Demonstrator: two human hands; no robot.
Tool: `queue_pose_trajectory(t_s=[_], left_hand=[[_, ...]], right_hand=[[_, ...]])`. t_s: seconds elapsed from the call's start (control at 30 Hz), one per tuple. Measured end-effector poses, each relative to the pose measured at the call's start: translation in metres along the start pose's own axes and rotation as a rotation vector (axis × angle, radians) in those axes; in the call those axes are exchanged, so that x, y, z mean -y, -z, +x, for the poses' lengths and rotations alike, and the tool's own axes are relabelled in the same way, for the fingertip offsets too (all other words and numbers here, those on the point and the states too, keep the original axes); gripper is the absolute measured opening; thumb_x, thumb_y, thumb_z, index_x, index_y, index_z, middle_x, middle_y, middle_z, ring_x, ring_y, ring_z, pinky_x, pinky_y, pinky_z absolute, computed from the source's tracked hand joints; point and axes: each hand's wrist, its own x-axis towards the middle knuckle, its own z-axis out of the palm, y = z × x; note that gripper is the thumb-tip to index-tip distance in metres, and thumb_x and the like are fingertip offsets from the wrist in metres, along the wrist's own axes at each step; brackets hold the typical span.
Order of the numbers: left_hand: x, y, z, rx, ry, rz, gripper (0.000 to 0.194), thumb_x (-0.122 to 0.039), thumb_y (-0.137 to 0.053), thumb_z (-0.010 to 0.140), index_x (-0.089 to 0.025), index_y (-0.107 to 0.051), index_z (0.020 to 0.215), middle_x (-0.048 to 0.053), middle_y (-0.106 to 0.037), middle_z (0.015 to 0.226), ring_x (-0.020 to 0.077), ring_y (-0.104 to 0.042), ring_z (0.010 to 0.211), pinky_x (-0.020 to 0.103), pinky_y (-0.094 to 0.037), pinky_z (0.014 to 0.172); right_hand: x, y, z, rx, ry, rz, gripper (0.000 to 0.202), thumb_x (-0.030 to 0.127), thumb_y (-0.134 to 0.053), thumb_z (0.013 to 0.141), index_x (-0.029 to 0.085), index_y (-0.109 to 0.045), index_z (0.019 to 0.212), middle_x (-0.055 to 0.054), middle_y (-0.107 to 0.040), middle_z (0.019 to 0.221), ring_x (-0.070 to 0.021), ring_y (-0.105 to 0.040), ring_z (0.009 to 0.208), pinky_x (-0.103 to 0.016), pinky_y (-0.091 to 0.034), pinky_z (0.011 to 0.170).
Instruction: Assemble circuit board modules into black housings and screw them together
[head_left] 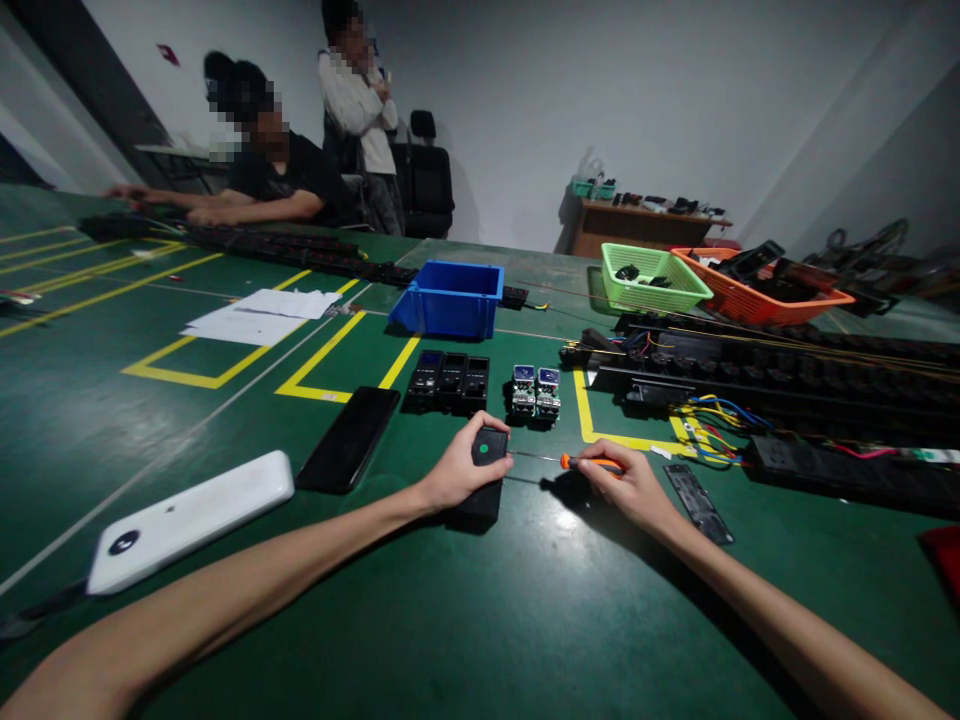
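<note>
My left hand [459, 468] grips a black box [489, 450] with a green dot on its face; a further dark block [480, 508] shows just below it. In my right hand [626, 482] is an orange-handled screwdriver [592, 464], its thin shaft pointing left with the tip at the box's right side. Beyond the hands lie three black modules [450, 380] in a row and two small circuit boards [535, 392] side by side. A dark flat plate [699, 503] rests to the right of my right hand.
A black phone [349, 440] and a white device [191, 520] lie at left. Behind are a blue bin [457, 300], white papers [259, 316], a green basket [652, 285] and an orange basket [772, 300]. Wired black rails [810, 385] stretch along the right. Two people are across the table.
</note>
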Motion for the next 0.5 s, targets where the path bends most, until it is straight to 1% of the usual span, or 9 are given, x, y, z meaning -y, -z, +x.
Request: queue_pose_trajectory(t_s=[0.03,0.1,0.17,0.2,0.3,0.37,0.5], left_hand=[[0.000,0.000,0.000,-0.006,0.000,0.003,0.039,-0.031,-0.071,0.074,-0.020,-0.049,0.104,0.003,-0.061,0.095,0.0178,-0.064,0.085,0.031,-0.049,0.077],[0.000,0.000,0.000,-0.011,0.001,0.013,0.038,-0.031,-0.071,0.074,-0.020,-0.049,0.103,0.003,-0.061,0.097,0.0176,-0.064,0.085,0.031,-0.049,0.076],[0.000,0.000,0.000,-0.016,-0.004,0.022,0.038,-0.031,-0.071,0.073,-0.019,-0.050,0.103,0.004,-0.061,0.099,0.0173,-0.063,0.084,0.030,-0.049,0.076],[0.000,0.000,0.000,-0.020,-0.006,0.027,0.038,-0.031,-0.071,0.073,-0.019,-0.050,0.103,0.004,-0.060,0.101,0.0171,-0.063,0.084,0.030,-0.049,0.076],[0.000,0.001,0.001,-0.034,-0.005,0.042,0.037,-0.031,-0.071,0.074,-0.019,-0.050,0.103,0.004,-0.059,0.103,0.0166,-0.063,0.083,0.030,-0.049,0.075],[0.000,0.001,0.001,-0.030,-0.004,0.049,0.037,-0.031,-0.070,0.075,-0.019,-0.050,0.103,0.004,-0.059,0.104,0.0165,-0.062,0.083,0.030,-0.049,0.075],[0.001,0.001,0.001,-0.022,-0.007,0.056,0.037,-0.030,-0.070,0.075,-0.019,-0.050,0.103,0.004,-0.059,0.103,0.0168,-0.062,0.085,0.031,-0.049,0.078]], right_hand=[[0.001,0.001,0.001,-0.014,0.033,-0.009,0.024,0.041,-0.062,0.083,0.018,-0.059,0.088,0.001,-0.057,0.070,-0.0125,-0.054,0.059,-0.023,-0.043,0.053],[0.000,0.003,0.001,-0.043,0.104,-0.008,0.028,0.037,-0.067,0.079,0.021,-0.052,0.095,0.000,-0.058,0.079,-0.0146,-0.058,0.069,-0.026,-0.048,0.062],[-0.001,0.006,0.002,-0.055,0.176,-0.021,0.030,0.035,-0.068,0.077,0.022,-0.047,0.096,0.000,-0.056,0.082,-0.0154,-0.058,0.074,-0.027,-0.049,0.067],[-0.003,0.008,0.002,-0.046,0.205,-0.043,0.028,0.034,-0.066,0.079,0.023,-0.047,0.095,0.000,-0.055,0.083,-0.0157,-0.057,0.075,-0.028,-0.049,0.069],[-0.006,0.010,0.001,-0.016,0.273,-0.109,0.018,0.033,-0.062,0.084,0.022,-0.049,0.089,-0.002,-0.055,0.085,-0.0168,-0.056,0.077,-0.031,-0.048,0.071],[-0.009,0.010,0.000,-0.011,0.301,-0.121,0.015,0.032,-0.063,0.085,0.021,-0.052,0.087,-0.004,-0.057,0.085,-0.0175,-0.058,0.076,-0.032,-0.049,0.071],[-0.011,0.011,-0.001,-0.062,0.334,-0.153,0.015,0.032,-0.067,0.083,0.020,-0.058,0.084,-0.006,-0.064,0.084,-0.0196,-0.063,0.077,-0.033,-0.051,0.071]])
